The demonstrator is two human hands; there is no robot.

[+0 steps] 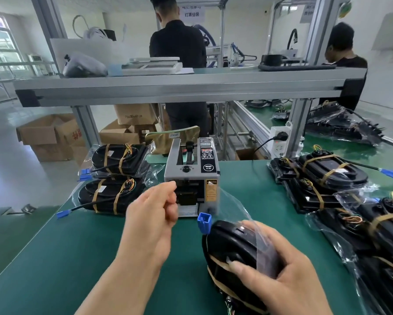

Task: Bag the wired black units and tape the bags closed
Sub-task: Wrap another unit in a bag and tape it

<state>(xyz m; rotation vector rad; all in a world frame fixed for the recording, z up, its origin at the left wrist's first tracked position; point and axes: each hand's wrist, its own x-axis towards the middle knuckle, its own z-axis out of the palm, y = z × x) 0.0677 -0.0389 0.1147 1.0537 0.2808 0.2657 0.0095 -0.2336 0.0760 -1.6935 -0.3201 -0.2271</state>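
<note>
Black unit (231,248): in front of the tape dispenser (192,176), at the near right of the green bench (77,258); resting on the bench or held just above it, cannot tell which.
Long axis: runs away from the wearer toward the dispenser, leaning a little to the left.
Far end: carries a blue connector (204,220), which points at the dispenser's base and sits just short of it.
Near end: thin coloured wires trailing out at the lower edge of the view.
Look: glossy black rounded shell, wrapped crosswise by tan bands.
Clear bag (262,235): film drawn over the right side of the unit, with a loose flap rising toward the dispenser.
Right hand (279,276): wrapped round the unit from the right, thumb across the top and fingers pressing the bag film against the shell.
Left hand (154,214): fingers curled, thumb and forefinger up at the dispenser's front mouth. Blurred — cannot tell whether any tape is pinched.
Left of dispenser: two bagged units (116,178), blue plugs pointing left.
Right of bench: more banded units (327,178), several in clear film.
</note>
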